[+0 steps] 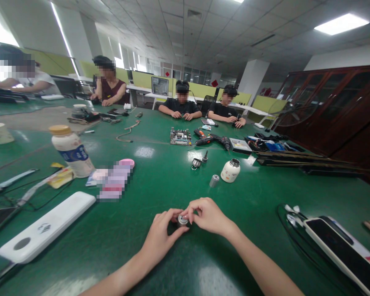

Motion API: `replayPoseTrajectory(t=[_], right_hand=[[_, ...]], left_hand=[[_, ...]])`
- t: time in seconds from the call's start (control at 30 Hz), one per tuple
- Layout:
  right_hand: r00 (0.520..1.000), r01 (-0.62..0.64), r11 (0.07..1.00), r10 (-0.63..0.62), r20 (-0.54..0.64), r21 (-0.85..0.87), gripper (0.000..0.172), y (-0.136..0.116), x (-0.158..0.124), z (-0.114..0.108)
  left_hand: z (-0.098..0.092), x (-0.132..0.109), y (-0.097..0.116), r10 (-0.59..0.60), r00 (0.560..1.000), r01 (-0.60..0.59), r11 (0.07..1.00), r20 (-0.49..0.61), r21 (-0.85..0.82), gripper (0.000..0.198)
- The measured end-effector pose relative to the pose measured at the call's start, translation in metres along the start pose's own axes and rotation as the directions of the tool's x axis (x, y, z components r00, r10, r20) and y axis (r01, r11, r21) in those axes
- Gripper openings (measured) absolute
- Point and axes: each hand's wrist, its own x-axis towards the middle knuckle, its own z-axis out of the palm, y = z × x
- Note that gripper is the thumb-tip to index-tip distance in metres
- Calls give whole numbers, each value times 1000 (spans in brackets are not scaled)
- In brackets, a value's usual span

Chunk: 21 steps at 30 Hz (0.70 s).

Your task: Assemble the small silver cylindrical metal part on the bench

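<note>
Both my hands meet low in the middle of the green table (160,176). My left hand (160,234) and my right hand (208,216) pinch one small round metal part (182,220) between their fingertips, just above the tabletop. Beyond them lie a small grey metal cylinder (214,180) and a white round jar with a metal rim (230,170). A metal key-like piece (196,163) and a small screw part (205,156) rest farther back.
A white power bank (46,230) lies at the left, a white bottle (72,151) behind it. A phone (342,250) and cables sit at the right. A circuit board (180,137), power drills (216,140) and several seated people fill the far side.
</note>
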Motion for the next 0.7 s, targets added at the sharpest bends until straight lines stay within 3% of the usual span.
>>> replayPoseTrajectory(t=[0.43, 0.57, 0.7], right_hand=[[991, 109, 977, -122, -64, -182, 16, -10, 0, -1], [993, 119, 993, -119, -9, -3, 26, -7, -2, -5], [998, 36, 984, -43, 36, 174, 29, 1, -1, -3]], left_hand=[[1, -1, -2, 15, 1000, -15, 1000, -4, -7, 30], [0, -2, -2, -16, 1000, 16, 1000, 8, -20, 29], [-1, -2, 1, -32, 999, 33, 999, 28, -37, 28]])
